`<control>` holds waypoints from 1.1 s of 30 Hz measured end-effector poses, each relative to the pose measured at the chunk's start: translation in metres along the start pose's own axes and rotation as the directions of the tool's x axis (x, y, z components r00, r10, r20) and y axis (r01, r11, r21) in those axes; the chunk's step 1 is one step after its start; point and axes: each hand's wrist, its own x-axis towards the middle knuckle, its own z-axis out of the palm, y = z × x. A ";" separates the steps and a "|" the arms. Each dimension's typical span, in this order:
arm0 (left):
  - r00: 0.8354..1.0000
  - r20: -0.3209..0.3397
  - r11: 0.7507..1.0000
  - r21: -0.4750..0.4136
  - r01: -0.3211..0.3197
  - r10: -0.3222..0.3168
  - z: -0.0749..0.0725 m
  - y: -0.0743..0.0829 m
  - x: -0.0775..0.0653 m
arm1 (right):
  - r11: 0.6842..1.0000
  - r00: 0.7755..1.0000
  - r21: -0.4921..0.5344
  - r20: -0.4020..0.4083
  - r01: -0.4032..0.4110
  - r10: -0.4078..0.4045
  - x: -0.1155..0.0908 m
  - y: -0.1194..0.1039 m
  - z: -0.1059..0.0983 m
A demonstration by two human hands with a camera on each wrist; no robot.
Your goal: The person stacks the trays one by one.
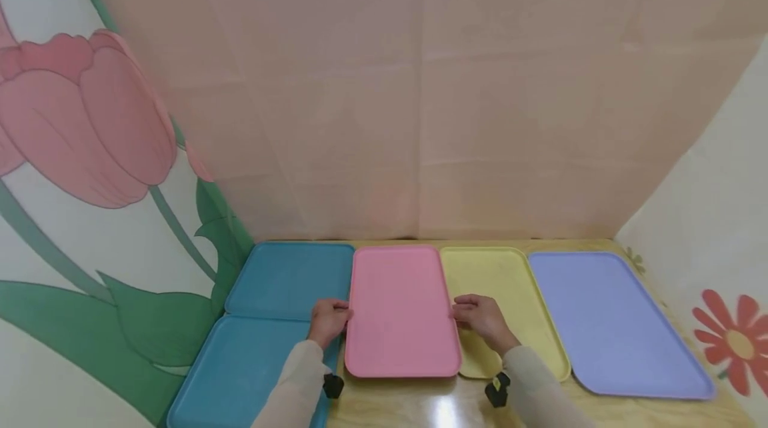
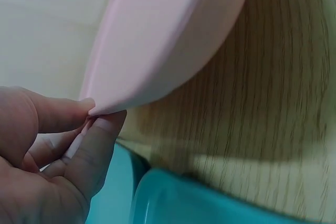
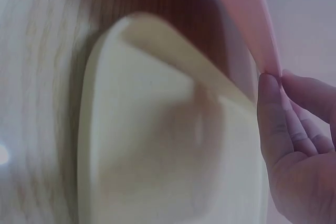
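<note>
A pink tray (image 1: 400,315) is held between both hands, raised above the wooden table in the wrist views. My left hand (image 1: 329,321) pinches its left rim between thumb and fingers, as the left wrist view shows close up. On the opposite rim my right hand (image 1: 482,319) pinches the tray in the same way. Under and beside the right hand lies a yellow tray (image 1: 504,281), its left edge partly covered by the pink one. Two blue trays (image 1: 291,278) lie at the left, one behind the other, partly below the left hand and forearm.
A lavender tray (image 1: 612,321) lies on the right side of the wooden table (image 1: 414,408). Behind the table hangs a plain pinkish-brown sheet (image 1: 420,115). Flower-patterned walls stand at the left and right. Small black devices (image 1: 497,389) are worn at both wrists.
</note>
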 end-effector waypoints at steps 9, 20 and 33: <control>0.997 0.067 0.992 -0.127 -0.025 0.034 0.013 0.006 -0.001 | 1.000 1.000 -0.003 -0.013 0.010 -0.010 -0.001 0.003 -0.022; 0.983 0.162 0.989 -0.130 -0.065 0.086 0.033 0.021 -0.003 | 1.000 0.999 -0.007 -0.041 0.002 -0.003 -0.009 0.011 -0.053; 0.967 0.236 0.981 -0.184 -0.052 0.095 0.064 0.040 -0.008 | 0.997 0.998 -0.080 -0.063 -0.006 0.001 -0.019 0.014 -0.090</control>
